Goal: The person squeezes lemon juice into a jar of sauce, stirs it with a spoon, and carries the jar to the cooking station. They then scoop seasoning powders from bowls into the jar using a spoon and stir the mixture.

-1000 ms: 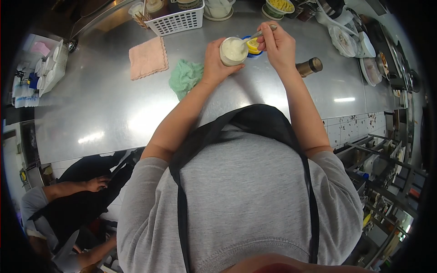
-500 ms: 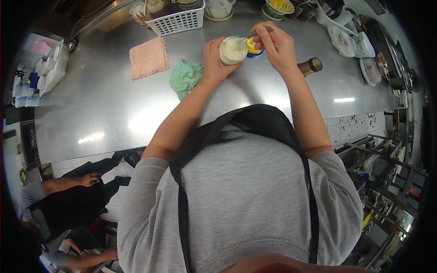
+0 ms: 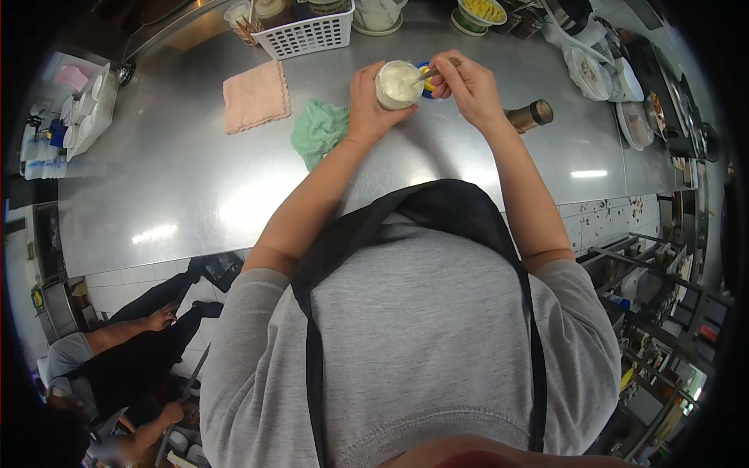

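My left hand [image 3: 367, 105] is wrapped round a small jar [image 3: 399, 99] of creamy white stuff, tilted so its mouth faces me. Between the fingers of my right hand [image 3: 473, 92] is the handle of a spoon [image 3: 426, 75], whose lower end dips into the white contents. Partly behind the jar and the right hand sits a small blue and yellow container [image 3: 426, 88]. A crumpled green cloth [image 3: 320, 132] lies by my left wrist, and a flat pink cloth [image 3: 256, 97] is farther left. Beside my right wrist a brown pepper mill [image 3: 530, 116] lies on its side.
The steel table [image 3: 195, 179] carries a white basket [image 3: 306, 39] of bottles and a bowl of yellow food [image 3: 480, 12] at the back. Tubs and plastic bags [image 3: 587, 72] crowd the right. A white bin [image 3: 95, 109] stands at the left edge; another person [image 3: 133, 351] is beyond it.
My right hand has come down slightly, and the spoon has sunk lower into the jar. The jar stays in my left hand. At lower left, the other person's arms have shifted.
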Demonstrator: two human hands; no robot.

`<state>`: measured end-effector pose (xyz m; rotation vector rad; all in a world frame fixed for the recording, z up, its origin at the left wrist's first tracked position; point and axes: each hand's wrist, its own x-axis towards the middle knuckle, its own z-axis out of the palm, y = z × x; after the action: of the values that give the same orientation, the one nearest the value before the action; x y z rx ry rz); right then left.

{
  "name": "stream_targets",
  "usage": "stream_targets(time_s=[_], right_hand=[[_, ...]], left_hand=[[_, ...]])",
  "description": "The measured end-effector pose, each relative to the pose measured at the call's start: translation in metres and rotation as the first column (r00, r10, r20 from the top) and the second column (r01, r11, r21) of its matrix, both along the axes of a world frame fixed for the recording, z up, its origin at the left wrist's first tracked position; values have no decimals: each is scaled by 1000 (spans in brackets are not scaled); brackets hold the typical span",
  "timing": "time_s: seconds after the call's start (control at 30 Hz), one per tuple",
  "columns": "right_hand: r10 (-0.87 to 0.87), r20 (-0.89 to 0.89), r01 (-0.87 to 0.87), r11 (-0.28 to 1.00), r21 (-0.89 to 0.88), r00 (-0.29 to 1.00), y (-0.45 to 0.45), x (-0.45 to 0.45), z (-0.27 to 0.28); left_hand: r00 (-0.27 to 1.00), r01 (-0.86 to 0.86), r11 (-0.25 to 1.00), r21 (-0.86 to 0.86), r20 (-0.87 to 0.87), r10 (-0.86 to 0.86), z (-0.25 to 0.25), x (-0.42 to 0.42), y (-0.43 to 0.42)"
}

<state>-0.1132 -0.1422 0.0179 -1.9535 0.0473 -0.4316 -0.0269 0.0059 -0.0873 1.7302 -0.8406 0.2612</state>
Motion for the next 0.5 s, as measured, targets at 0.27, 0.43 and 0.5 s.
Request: stream_targets(time_s=[0.27, 0.43, 0.5], right_hand=[[-5, -5, 4, 999, -54, 1000, 0, 8, 6], [83, -119, -76, 995, 56, 989, -16, 17, 5], [53, -74, -48, 997, 59, 996, -23, 20, 19]], left_hand=[[990, 74, 996, -43, -118, -78, -4, 2, -2], [989, 84, 996, 35, -124, -80, 1, 3, 1], [990, 87, 993, 75, -118, -78, 0, 3, 1]])
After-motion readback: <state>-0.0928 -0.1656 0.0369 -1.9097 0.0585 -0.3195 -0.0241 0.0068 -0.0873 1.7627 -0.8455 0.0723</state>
